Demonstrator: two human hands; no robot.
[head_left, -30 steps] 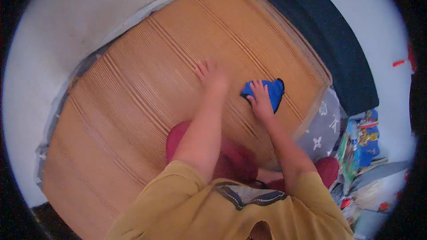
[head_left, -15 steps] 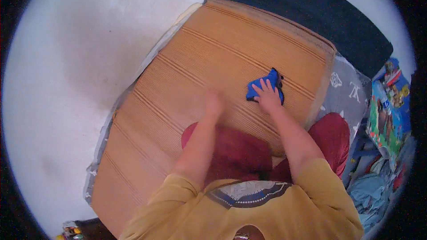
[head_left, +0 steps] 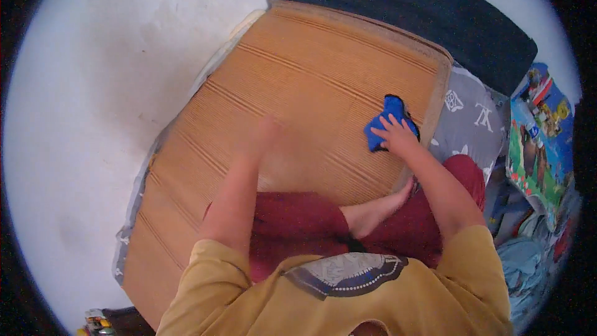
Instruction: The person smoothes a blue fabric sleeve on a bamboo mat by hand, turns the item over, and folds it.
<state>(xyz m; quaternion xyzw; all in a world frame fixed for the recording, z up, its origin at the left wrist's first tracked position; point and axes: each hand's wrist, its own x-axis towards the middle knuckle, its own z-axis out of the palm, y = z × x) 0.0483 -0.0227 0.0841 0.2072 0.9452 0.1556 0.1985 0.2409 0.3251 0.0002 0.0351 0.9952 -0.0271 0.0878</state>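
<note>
A blue cloth (head_left: 393, 104) with dark edging lies crumpled on the brown striped mat (head_left: 311, 62), right of the middle. My right hand (head_left: 399, 137) rests on its near part, palm down, fingers spread and visibly apart. To the left, my left hand (head_left: 267, 135) is over the mat and smeared by motion, so its fingers cannot be made out. No object shows in or beside it.
I sit cross-legged on the mat in dark red trousers (head_left: 292, 224), one bare foot (head_left: 379, 211) showing. A dark headboard (head_left: 398, 9) stands at the far end. Grey patterned bedding (head_left: 469, 109) and a colourful picture panel (head_left: 538, 149) are at right; a white wall (head_left: 93, 118) at left.
My right hand and the blue cloth have shifted right across the mat. The left hand has swung left, away from the cloth. A bare foot now shows between my legs.
</note>
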